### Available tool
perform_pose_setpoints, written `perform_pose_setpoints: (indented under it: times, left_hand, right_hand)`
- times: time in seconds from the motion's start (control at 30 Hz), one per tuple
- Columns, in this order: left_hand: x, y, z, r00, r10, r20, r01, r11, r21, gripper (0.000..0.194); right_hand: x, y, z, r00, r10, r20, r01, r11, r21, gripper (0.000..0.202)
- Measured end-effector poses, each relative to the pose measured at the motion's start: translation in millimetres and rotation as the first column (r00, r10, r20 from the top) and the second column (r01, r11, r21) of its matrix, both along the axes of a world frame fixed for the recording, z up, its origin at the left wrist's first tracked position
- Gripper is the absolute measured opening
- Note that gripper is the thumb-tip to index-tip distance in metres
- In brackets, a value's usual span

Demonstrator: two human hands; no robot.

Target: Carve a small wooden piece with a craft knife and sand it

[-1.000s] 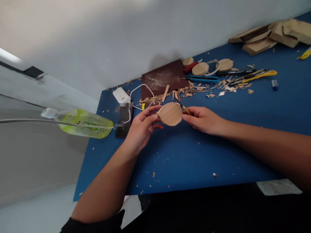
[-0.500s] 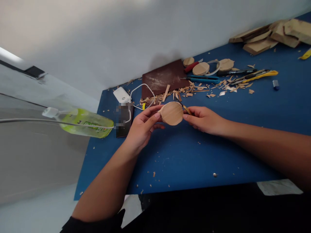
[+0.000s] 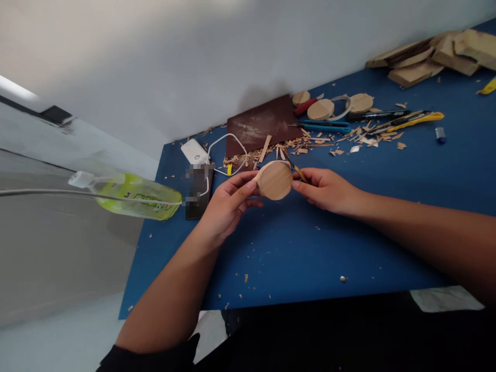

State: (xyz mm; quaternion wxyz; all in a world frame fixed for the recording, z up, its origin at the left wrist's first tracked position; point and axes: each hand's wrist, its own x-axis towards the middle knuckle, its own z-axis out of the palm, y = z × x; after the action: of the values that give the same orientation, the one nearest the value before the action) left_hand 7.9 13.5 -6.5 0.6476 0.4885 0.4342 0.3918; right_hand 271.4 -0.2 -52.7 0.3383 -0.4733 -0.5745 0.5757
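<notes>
A round, flat wooden disc is held up above the blue table, its grained face turned towards me. My left hand grips its left edge, thumb in front and fingers behind. In my right hand is a slim utility knife with a yellowish handle, its dark blade pointing up and left past the disc's upper right rim. The right thumb is close to the disc's right edge; whether it touches, I cannot tell. Part of the knife's handle is hidden in my fingers.
Wood shavings lie beyond my hands by a brown sheet. Further right are wooden rounds, a blue cutter, a yellow cutter and wood blocks. A green-labelled bottle and white cable stand left.
The knife in my right hand has shifted slightly, and more of its blade shows above the disc's rim. The disc has tilted a little in my left hand.
</notes>
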Motion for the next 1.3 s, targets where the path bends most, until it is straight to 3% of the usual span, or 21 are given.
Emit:
perform_pose_setpoints:
  times: [0.47,0.8,0.93,1.3]
  left_hand:
    - [-2,3,0.3,0.995,-0.090,0.030,0.093,0.992,-0.088,0.040]
    - [0,6,0.5,0.999,-0.042,0.023,0.044,0.995,-0.085,0.040]
    - [3,3,-1.9,0.999,-0.031,-0.031,0.030,0.998,-0.052,0.043]
    - [6,-3,-16.3,0.955,-0.047,-0.293,0.057,0.998,0.024,0.043]
  right_hand:
    - [0,3,-1.3,1.000,0.016,0.020,-0.018,0.995,0.103,0.042]
    - [3,2,-2.1,1.000,0.027,-0.003,-0.026,0.991,0.129,0.041]
    - [2,1,-3.4,1.000,0.027,-0.006,-0.026,0.988,0.150,0.042]
    - [-1,-6,2.5,0.980,0.166,0.109,-0.186,0.958,0.216,0.040]
